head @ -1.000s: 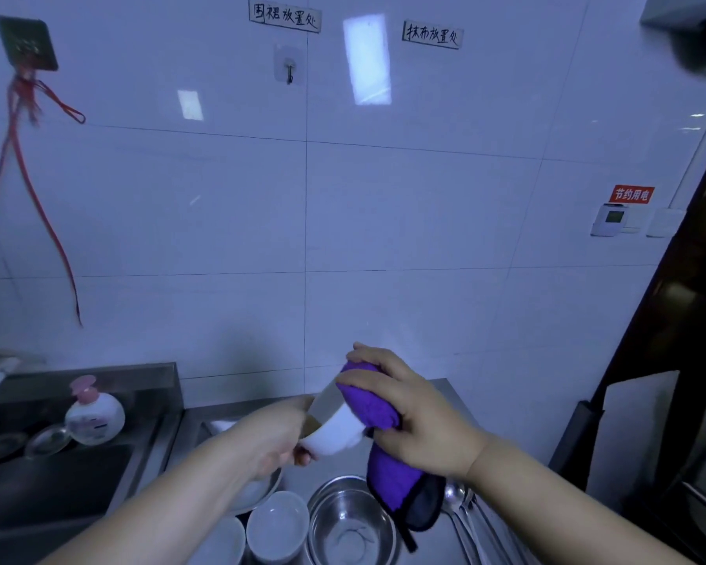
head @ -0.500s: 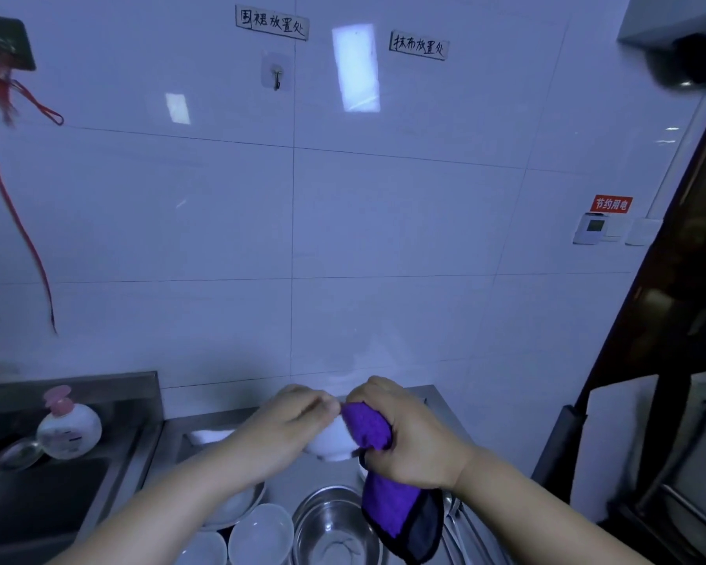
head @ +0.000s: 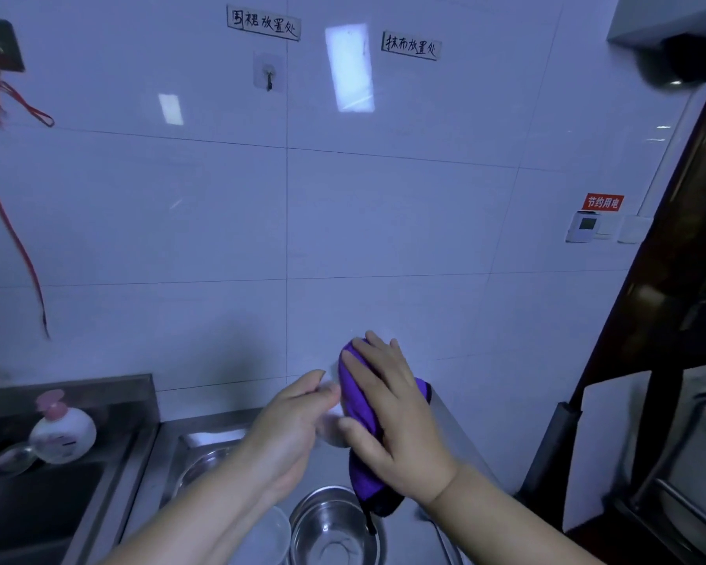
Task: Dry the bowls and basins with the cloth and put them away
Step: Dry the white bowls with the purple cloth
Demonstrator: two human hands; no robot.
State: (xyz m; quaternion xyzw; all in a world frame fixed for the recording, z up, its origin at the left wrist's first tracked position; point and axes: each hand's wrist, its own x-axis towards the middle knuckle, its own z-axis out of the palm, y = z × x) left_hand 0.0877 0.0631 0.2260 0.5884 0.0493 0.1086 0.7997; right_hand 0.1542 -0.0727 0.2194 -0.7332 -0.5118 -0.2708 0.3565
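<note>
right hand (head: 396, 418) now flat over purple cloth (head: 359, 405), white bowl (head: 333, 426) nearly hidden, hands raised

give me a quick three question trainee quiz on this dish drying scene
1. True or false: the purple cloth is pressed under the right hand.
2. Which hand grips the small white bowl? A) left hand B) right hand
3. Fill in: the steel basin sits right below the hands, on the ____.

Key: 1 true; 2 A; 3 counter
</note>
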